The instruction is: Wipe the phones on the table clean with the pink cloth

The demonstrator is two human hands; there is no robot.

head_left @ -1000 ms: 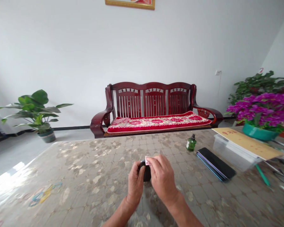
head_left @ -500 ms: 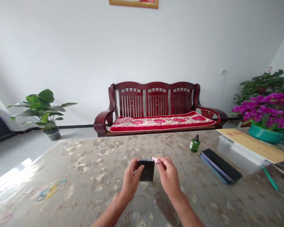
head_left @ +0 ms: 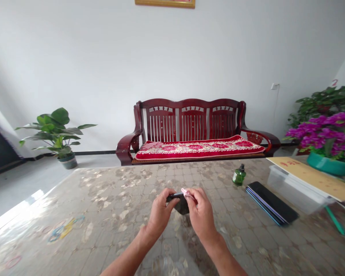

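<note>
Over the table, a dark smartphone (head_left: 181,207) is gripped by my left hand (head_left: 160,209), thumb on its near face and fingers behind its left end. My right hand (head_left: 200,210) pinches a small, soft-looking pink piece, perhaps a cloth (head_left: 185,192), against the phone's top edge. The phone is tilted, so its top edge faces up and its dark face looks foreshortened. Part of the phone's right side is hidden behind my right hand.
Right of my hands are a green pump bottle (head_left: 239,175) and a stack of phones (head_left: 271,203). Beyond them stands a clear plastic box (head_left: 299,190) under a tan sheet (head_left: 313,176). Coloured rubber bands (head_left: 63,230) lie at left on the patterned tablecloth (head_left: 117,214).
My right hand has moved left along the phone's top edge with the pink piece. The phone has tilted, showing less of its face. The view has shifted slightly.
</note>
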